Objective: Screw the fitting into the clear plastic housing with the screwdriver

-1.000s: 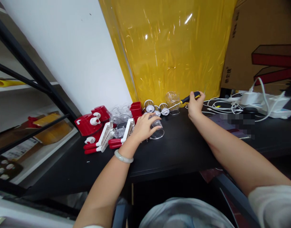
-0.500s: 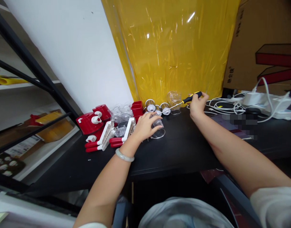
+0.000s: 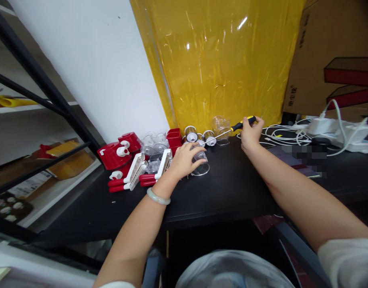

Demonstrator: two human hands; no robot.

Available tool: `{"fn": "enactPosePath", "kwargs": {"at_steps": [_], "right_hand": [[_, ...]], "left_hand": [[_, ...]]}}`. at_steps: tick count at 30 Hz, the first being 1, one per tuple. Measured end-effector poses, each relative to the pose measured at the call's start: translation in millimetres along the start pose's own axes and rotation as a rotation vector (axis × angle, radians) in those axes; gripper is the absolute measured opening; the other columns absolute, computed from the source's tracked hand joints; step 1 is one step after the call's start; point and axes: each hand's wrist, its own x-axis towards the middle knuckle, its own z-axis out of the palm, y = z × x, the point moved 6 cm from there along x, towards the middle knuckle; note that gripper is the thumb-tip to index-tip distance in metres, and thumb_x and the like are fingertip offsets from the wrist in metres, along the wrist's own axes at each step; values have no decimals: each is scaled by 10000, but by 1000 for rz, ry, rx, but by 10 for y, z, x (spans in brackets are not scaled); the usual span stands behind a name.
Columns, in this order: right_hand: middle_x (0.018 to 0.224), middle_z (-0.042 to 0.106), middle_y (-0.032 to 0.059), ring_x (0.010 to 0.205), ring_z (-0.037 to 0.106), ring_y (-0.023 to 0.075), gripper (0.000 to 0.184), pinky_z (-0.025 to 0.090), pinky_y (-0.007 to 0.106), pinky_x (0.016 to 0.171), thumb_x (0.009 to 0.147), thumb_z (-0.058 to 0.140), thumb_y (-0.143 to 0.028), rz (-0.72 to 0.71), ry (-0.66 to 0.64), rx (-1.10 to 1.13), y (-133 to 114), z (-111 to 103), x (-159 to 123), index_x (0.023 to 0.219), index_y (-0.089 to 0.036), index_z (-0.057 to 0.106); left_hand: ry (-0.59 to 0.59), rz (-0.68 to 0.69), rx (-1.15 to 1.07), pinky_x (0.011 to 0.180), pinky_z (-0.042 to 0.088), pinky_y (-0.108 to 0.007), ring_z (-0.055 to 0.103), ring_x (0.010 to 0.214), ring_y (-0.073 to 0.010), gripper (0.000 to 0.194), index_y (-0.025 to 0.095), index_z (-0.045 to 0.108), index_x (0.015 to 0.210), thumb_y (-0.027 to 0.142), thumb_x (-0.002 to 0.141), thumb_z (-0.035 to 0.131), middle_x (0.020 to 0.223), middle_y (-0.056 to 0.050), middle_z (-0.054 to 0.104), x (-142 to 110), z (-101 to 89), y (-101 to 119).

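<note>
My right hand (image 3: 251,133) is closed round the black and yellow handle of a screwdriver (image 3: 238,125). Its long metal shaft runs left and down to my left hand (image 3: 186,160), where the tip is hidden. My left hand grips a clear plastic part (image 3: 201,169) with a round rim, resting low over the black table. Behind the shaft lie several metal drums with white ends (image 3: 210,137) and another clear round part (image 3: 220,127). Left of my left hand are white frames with red handles (image 3: 135,172) and a red square hopper (image 3: 173,138).
Red housings (image 3: 114,155) and clear cups (image 3: 154,142) stand at the table's (image 3: 202,204) left. White cables (image 3: 287,134) and a power strip (image 3: 347,130) lie at the right, near a cardboard box (image 3: 330,36). A yellow sheet (image 3: 220,52) hangs behind.
Both hands keep their hold, with the screwdriver at almost the same angle. The whole view has shifted very slightly.
</note>
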Motion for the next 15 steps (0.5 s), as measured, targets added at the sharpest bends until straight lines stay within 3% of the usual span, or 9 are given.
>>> {"fn": "enactPosePath", "kwargs": {"at_steps": [3, 8, 11, 15], "right_hand": [[957, 664, 6, 886, 724, 175, 299, 620, 382, 822, 901, 602, -256, 123, 74, -7, -56, -24, -52, 1122, -257, 400], [907, 700, 6, 859, 730, 158, 245, 594, 308, 698, 925, 478, -144, 191, 58, 38, -210, 14, -150, 1113, -265, 376], [903, 692, 2, 831, 728, 150, 195, 569, 273, 636, 954, 457, -184, 204, 48, 45, -183, 18, -147, 1116, -266, 384], [986, 645, 4, 799, 704, 143, 206, 588, 295, 641, 966, 537, -358, 139, 61, 8, -48, -13, -63, 1112, -265, 425]], "left_hand": [[-3, 3, 1, 1124, 474, -524, 582, 1356, -330, 375, 288, 697, 1306, 472, 981, 729, 1474, -101, 627, 1, 8, -2], [-5, 3, -7, 1134, 474, -530, 583, 1368, -329, 387, 276, 696, 1312, 457, 973, 743, 1489, -104, 632, 6, 5, -7], [-4, 8, -13, 1139, 475, -534, 588, 1372, -326, 387, 275, 699, 1309, 451, 969, 750, 1491, -103, 637, 8, 4, -7], [3, 21, -26, 1146, 478, -549, 596, 1381, -331, 397, 265, 700, 1310, 451, 964, 756, 1502, -113, 635, 11, 7, -20]]}}
